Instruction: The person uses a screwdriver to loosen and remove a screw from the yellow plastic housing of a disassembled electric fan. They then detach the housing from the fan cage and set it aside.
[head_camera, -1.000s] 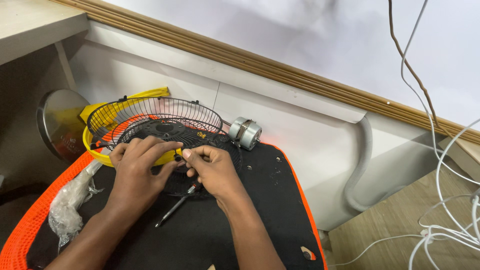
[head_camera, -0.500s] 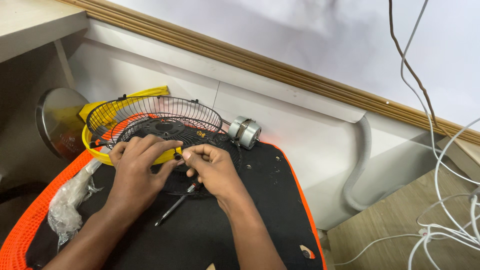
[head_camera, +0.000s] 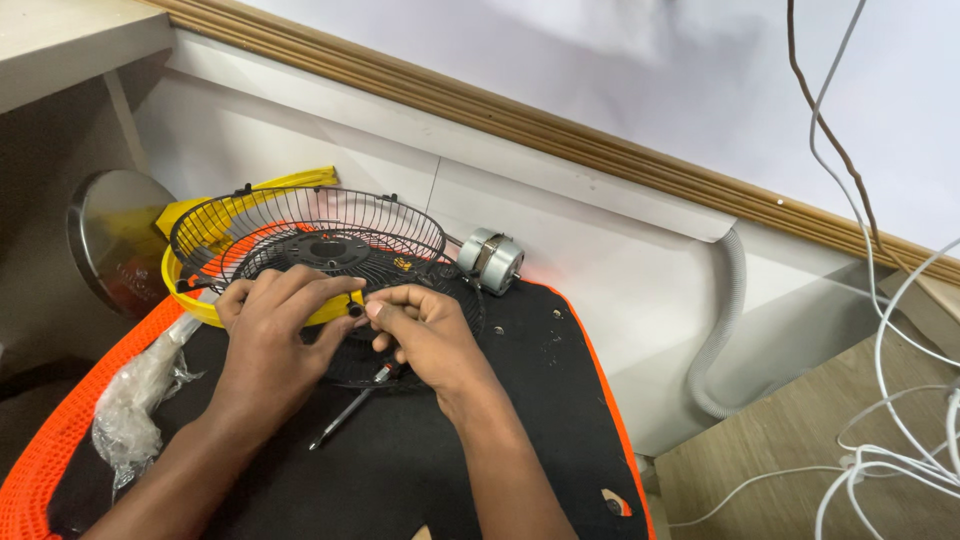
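A black wire fan guard (head_camera: 310, 225) lies on a yellow ring (head_camera: 195, 300), on a black mat with an orange edge (head_camera: 540, 400). My left hand (head_camera: 280, 320) rests on the guard's near rim, its fingers curled over the yellow ring. My right hand (head_camera: 425, 335) meets it fingertip to fingertip, and together they pinch a small dark part (head_camera: 357, 309) at the rim. A thin screwdriver (head_camera: 350, 410) lies on the mat just below my hands.
A small silver fan motor (head_camera: 490, 262) sits by the wall behind the guard. A round metal disc (head_camera: 115, 240) leans at the left. A clear plastic bag (head_camera: 140, 390) lies on the mat's left side. White cables (head_camera: 890, 460) hang at the right, near a grey hose (head_camera: 722, 330).
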